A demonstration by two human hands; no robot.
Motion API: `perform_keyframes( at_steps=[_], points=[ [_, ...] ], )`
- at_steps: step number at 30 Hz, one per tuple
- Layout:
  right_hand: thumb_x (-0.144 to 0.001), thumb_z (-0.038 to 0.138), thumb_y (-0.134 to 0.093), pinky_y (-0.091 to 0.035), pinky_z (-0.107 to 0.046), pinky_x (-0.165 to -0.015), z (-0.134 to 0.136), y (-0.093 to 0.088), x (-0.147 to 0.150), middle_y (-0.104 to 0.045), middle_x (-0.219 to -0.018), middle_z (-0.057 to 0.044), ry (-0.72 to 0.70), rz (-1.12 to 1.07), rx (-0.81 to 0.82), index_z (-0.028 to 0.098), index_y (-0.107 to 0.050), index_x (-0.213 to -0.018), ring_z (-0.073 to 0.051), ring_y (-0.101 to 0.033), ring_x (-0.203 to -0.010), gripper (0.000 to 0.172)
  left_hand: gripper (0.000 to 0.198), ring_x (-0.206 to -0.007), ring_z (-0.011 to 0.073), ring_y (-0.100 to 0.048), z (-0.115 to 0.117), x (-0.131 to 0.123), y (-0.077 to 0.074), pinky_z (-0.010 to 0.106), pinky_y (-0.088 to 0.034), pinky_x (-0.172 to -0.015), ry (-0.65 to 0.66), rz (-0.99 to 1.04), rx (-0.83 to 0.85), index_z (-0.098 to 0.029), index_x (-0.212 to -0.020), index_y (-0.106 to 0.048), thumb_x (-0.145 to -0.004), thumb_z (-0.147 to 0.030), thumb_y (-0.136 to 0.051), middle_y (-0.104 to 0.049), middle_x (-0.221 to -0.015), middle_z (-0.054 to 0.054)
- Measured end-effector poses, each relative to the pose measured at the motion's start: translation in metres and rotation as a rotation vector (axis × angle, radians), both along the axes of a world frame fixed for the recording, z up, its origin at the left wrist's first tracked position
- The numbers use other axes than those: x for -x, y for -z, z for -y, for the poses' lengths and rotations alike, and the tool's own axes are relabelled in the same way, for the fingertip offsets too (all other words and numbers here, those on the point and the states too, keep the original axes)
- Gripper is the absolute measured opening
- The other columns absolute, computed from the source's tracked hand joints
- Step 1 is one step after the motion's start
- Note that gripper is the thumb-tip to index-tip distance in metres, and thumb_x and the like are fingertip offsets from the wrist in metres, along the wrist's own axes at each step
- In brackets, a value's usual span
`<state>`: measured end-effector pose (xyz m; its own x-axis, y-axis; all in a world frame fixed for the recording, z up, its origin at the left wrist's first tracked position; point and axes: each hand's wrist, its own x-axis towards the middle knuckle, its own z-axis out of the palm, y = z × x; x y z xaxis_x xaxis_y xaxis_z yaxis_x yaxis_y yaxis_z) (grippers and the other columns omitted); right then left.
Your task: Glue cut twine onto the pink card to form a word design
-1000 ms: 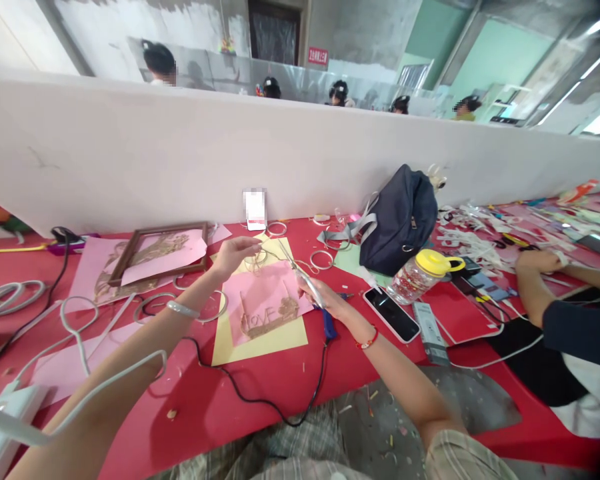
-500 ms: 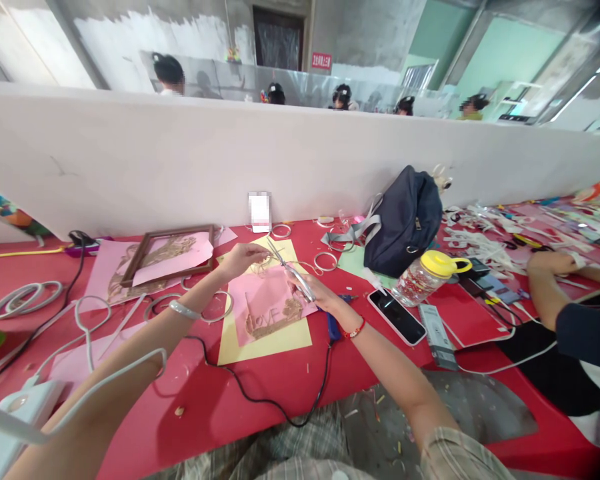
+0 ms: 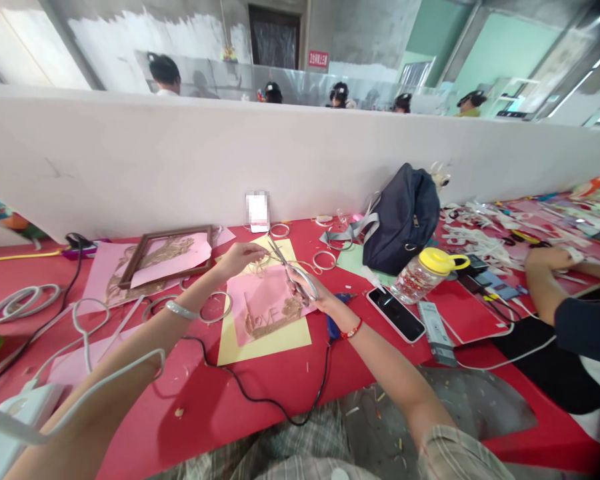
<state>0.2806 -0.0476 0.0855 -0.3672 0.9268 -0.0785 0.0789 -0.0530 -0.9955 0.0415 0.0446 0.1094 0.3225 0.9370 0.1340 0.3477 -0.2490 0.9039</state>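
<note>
My right hand [image 3: 316,294] is closed round the handles of a pair of silver scissors [image 3: 286,268], whose blades point up and left toward my left hand. My left hand [image 3: 241,256] pinches a thin straw-coloured strand [image 3: 261,263] above the table, just at the blade tips. Below both hands lies a pink sheet [image 3: 269,301] with the word LOVE in straw pieces, on top of a yellow sheet [image 3: 265,340]. A bracelet circles each of my wrists.
On the red table [image 3: 205,400] stand a wooden frame [image 3: 166,257], white rings and cord [image 3: 25,300], a black cable [image 3: 260,393], a phone [image 3: 396,313], a yellow-lidded jar [image 3: 425,273] and a dark bag [image 3: 403,217]. Another person's arm [image 3: 545,280] rests at right. A white partition [image 3: 180,160] runs behind.
The scissors have swung lower and closer to my left hand, the blades now meeting the strand. My right hand has shifted slightly left. The view has tilted a little.
</note>
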Motion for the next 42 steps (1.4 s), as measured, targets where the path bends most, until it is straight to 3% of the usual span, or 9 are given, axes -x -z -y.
perform_keyframes(
  at_steps=[3,14,20,23,26,30,34,38,42],
  points=[
    [-0.082,0.079,-0.067,-0.029,-0.029,-0.046,0.001,-0.001,0.000,-0.052,-0.069,0.000,0.040,-0.110,0.126,0.024,-0.055,-0.087,-0.012,-0.041,-0.052,0.056,0.055,-0.079,0.0208,-0.068,0.000,0.000,-0.002,0.030,-0.055,-0.072,0.008,-0.015,-0.009,-0.020,-0.088,-0.084,-0.067,-0.071,-0.082,-0.079,-0.086,0.008],
    [-0.085,0.081,-0.058,-0.032,-0.028,-0.045,0.004,-0.003,-0.001,-0.051,-0.063,0.001,0.035,0.057,0.037,0.025,-0.050,-0.075,-0.012,-0.040,-0.048,0.057,0.052,-0.076,0.0208,-0.066,0.001,0.005,-0.003,0.032,-0.053,-0.071,0.036,-0.070,-0.019,-0.020,-0.092,-0.084,-0.073,-0.069,-0.079,-0.077,-0.084,0.008],
    [-0.080,0.079,-0.067,-0.030,-0.029,-0.047,-0.003,0.005,0.002,-0.040,-0.049,0.001,0.080,0.276,-0.050,0.025,-0.040,-0.052,-0.014,-0.042,-0.049,0.067,0.048,-0.100,0.0276,-0.065,-0.002,0.002,-0.025,0.043,-0.048,-0.101,-0.243,-0.252,-0.416,-0.020,-0.101,-0.082,-0.090,-0.064,-0.065,-0.075,-0.110,0.013],
    [-0.080,0.072,-0.075,-0.028,-0.030,-0.052,-0.001,0.002,0.006,-0.032,-0.049,0.002,0.128,0.393,-0.164,0.025,-0.033,-0.048,-0.015,-0.039,-0.055,0.071,0.044,-0.115,0.0355,-0.058,-0.007,-0.007,-0.037,0.052,-0.036,-0.111,-0.132,-0.440,-0.435,-0.024,-0.093,-0.084,-0.089,-0.064,-0.067,-0.075,-0.115,0.012],
    [-0.088,0.066,-0.071,-0.030,-0.031,-0.055,0.003,-0.006,0.010,-0.034,-0.051,0.002,0.136,0.547,-0.248,0.026,-0.035,-0.051,-0.016,-0.040,-0.058,0.065,0.043,-0.121,0.0401,-0.052,-0.013,-0.016,-0.041,0.055,-0.034,-0.109,-0.020,-0.545,-0.367,-0.026,-0.078,-0.083,-0.080,-0.069,-0.075,-0.077,-0.111,0.009],
    [-0.096,0.060,-0.064,-0.035,-0.030,-0.058,0.005,-0.012,0.013,-0.038,-0.053,0.003,0.119,0.677,-0.281,0.025,-0.043,-0.054,-0.016,-0.045,-0.058,0.059,0.047,-0.107,0.0318,-0.060,-0.020,-0.022,-0.041,0.045,-0.042,-0.100,0.057,-0.567,-0.336,-0.025,-0.074,-0.080,-0.079,-0.072,-0.073,-0.077,-0.103,0.007],
    [-0.099,0.058,-0.061,-0.042,-0.031,-0.061,0.001,-0.006,0.011,-0.046,-0.054,0.000,0.086,0.640,-0.211,0.025,-0.046,-0.055,-0.018,-0.052,-0.060,0.057,0.052,-0.091,0.0258,-0.064,-0.023,-0.025,-0.042,0.036,-0.045,-0.086,0.140,-0.538,-0.333,-0.023,-0.069,-0.078,-0.080,-0.074,-0.070,-0.075,-0.090,0.007],
    [-0.100,0.064,-0.055,-0.042,-0.031,-0.053,-0.004,0.007,0.009,-0.050,-0.052,-0.001,0.036,0.481,-0.091,0.024,-0.050,-0.058,-0.017,-0.053,-0.053,0.058,0.053,-0.086,0.0239,-0.064,-0.022,-0.027,-0.042,0.034,-0.045,-0.081,0.170,-0.535,-0.312,-0.023,-0.069,-0.078,-0.082,-0.073,-0.068,-0.074,-0.085,0.007],
    [-0.102,0.067,-0.050,-0.041,-0.029,-0.048,-0.007,0.016,0.011,-0.050,-0.050,0.000,0.027,0.436,-0.114,0.019,-0.061,-0.066,-0.015,-0.053,-0.048,0.061,0.048,-0.091,0.0253,-0.064,-0.021,-0.028,-0.041,0.034,-0.044,-0.083,0.145,-0.553,-0.315,-0.023,-0.068,-0.077,-0.083,-0.069,-0.070,-0.075,-0.087,0.006]
  ],
)
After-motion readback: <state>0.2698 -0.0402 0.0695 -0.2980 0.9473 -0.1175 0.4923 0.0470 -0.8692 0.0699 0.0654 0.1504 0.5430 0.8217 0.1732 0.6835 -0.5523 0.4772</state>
